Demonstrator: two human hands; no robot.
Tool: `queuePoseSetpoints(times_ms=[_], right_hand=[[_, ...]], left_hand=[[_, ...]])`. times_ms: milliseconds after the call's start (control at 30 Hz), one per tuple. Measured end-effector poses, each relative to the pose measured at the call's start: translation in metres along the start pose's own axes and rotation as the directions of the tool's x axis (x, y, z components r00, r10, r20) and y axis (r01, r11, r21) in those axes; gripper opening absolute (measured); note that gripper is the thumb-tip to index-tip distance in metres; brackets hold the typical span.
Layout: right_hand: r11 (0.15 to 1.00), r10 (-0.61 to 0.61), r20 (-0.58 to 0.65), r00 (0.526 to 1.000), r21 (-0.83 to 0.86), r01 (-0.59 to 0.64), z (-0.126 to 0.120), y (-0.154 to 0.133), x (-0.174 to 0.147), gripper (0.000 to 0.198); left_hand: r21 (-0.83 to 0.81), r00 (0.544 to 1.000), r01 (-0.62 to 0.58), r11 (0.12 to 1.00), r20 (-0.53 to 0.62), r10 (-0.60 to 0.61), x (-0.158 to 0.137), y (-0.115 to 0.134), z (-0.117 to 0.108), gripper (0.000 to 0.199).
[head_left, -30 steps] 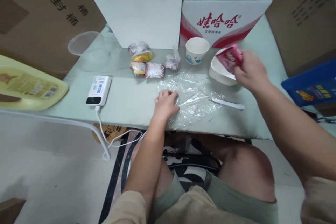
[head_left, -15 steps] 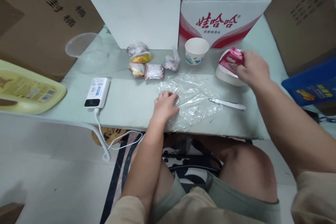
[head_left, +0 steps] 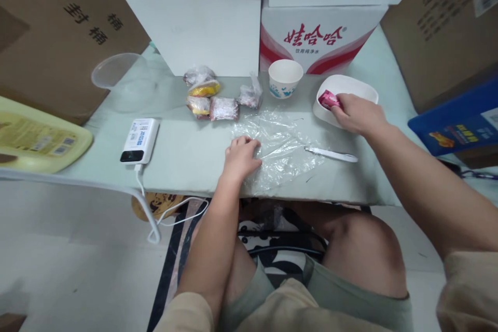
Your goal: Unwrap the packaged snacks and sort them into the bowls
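Note:
My right hand (head_left: 361, 113) grips a pink snack packet (head_left: 329, 99) by one end, low in the white bowl (head_left: 352, 82) at the right of the table. Part of the packet is behind my fingers. On the near side of the table, my left hand (head_left: 241, 158) lies with its fingers apart and slightly bent, at the left edge of a crinkled clear plastic sheet (head_left: 286, 153). It holds nothing. A slim white-handled tool, perhaps a cutter (head_left: 334, 154), rests over the sheet's right part. Left of the bowl stands a white paper cup (head_left: 286, 83) with blue print.
Several plastic-wrapped bundles (head_left: 224, 109) sit left of the cup, before white boxes (head_left: 194, 33). A power bank (head_left: 140, 140) with a white cable, a clear round container (head_left: 130, 80) and a yellow jug (head_left: 46, 137) stand leftward. A blue package (head_left: 459, 119) is at right.
My right hand has moved left and down with the pink packet, from above the bowl's rim into the bowl. The left hand stays in place. The whole view has shifted slightly.

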State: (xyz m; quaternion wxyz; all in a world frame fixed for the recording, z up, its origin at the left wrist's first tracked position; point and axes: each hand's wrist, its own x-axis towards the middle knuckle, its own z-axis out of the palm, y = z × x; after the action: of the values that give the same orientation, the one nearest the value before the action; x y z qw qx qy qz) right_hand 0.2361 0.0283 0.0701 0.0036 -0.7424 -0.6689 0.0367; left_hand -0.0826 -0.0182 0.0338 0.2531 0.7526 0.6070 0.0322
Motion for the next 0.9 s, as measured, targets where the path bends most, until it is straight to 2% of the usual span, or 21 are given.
queuePoseSetpoints(times_ms=[133, 167, 233, 300, 333, 367, 400, 467, 533, 567, 633, 733, 833, 900], right_hand=[[0.999, -0.032, 0.015, 0.999, -0.034, 0.032, 0.001, 0.010, 0.002, 0.056], [0.998, -0.050, -0.029, 0.998, -0.028, 0.049, -0.001, 0.012, 0.000, 0.061], [0.996, -0.081, -0.194, 0.978, 0.005, 0.084, -0.003, 0.011, -0.011, 0.063], [0.989, -0.090, -0.355, 0.930, 0.076, 0.125, -0.001, 0.004, -0.030, 0.053], [0.978, -0.111, -0.392, 0.913, 0.122, 0.171, 0.004, -0.002, -0.043, 0.048], [0.955, -0.164, -0.392, 0.905, 0.166, 0.245, 0.010, -0.009, -0.058, 0.043], [0.910, -0.273, -0.360, 0.892, 0.203, 0.360, 0.018, -0.016, -0.074, 0.041], [0.780, -0.526, -0.240, 0.816, 0.246, 0.575, 0.037, -0.030, -0.105, 0.042], [0.709, -0.654, -0.117, 0.748, 0.250, 0.659, 0.054, -0.041, -0.133, 0.047], [0.709, -0.664, -0.076, 0.744, 0.251, 0.659, 0.061, -0.045, -0.145, 0.047], [0.750, -0.623, -0.045, 0.781, 0.248, 0.613, 0.071, -0.050, -0.165, 0.045], [0.802, -0.548, -0.068, 0.834, 0.239, 0.547, 0.074, -0.053, -0.185, 0.041], [0.832, -0.490, -0.098, 0.866, 0.243, 0.499, 0.073, -0.059, -0.197, 0.030], [0.884, -0.376, -0.122, 0.919, 0.249, 0.395, 0.072, -0.065, -0.200, 0.025]], left_hand=[[0.006, 1.000, 0.006, 1.000, 0.006, -0.006, 0.000, 0.002, -0.001, 0.046], [0.004, 1.000, 0.007, 1.000, 0.005, -0.007, 0.000, 0.002, -0.002, 0.046], [0.000, 1.000, 0.004, 1.000, 0.007, -0.004, 0.000, 0.001, -0.002, 0.046], [-0.002, 1.000, -0.011, 1.000, 0.013, 0.011, -0.001, -0.001, -0.002, 0.046], [-0.003, 0.999, -0.028, 1.000, 0.015, 0.028, -0.001, -0.002, -0.002, 0.045], [-0.007, 0.999, -0.052, 0.999, 0.015, 0.052, 0.000, -0.004, -0.002, 0.045], [-0.013, 0.997, -0.082, 0.997, 0.013, 0.082, 0.000, -0.007, -0.002, 0.046], [-0.039, 0.989, -0.151, 0.988, 0.001, 0.151, 0.001, -0.012, 0.000, 0.047], [-0.077, 0.977, -0.211, 0.974, -0.025, 0.210, 0.001, -0.018, 0.003, 0.049], [-0.096, 0.972, -0.233, 0.968, -0.045, 0.230, 0.002, -0.020, 0.003, 0.049], [-0.137, 0.961, -0.269, 0.953, -0.098, 0.258, 0.004, -0.025, 0.003, 0.048], [-0.202, 0.938, -0.326, 0.924, -0.194, 0.288, 0.003, -0.029, -0.003, 0.043], [-0.238, 0.900, -0.364, 0.901, -0.338, 0.274, -0.010, -0.025, -0.010, 0.026], [-0.220, 0.887, -0.410, 0.885, -0.322, 0.331, -0.028, -0.016, -0.010, 0.016]])
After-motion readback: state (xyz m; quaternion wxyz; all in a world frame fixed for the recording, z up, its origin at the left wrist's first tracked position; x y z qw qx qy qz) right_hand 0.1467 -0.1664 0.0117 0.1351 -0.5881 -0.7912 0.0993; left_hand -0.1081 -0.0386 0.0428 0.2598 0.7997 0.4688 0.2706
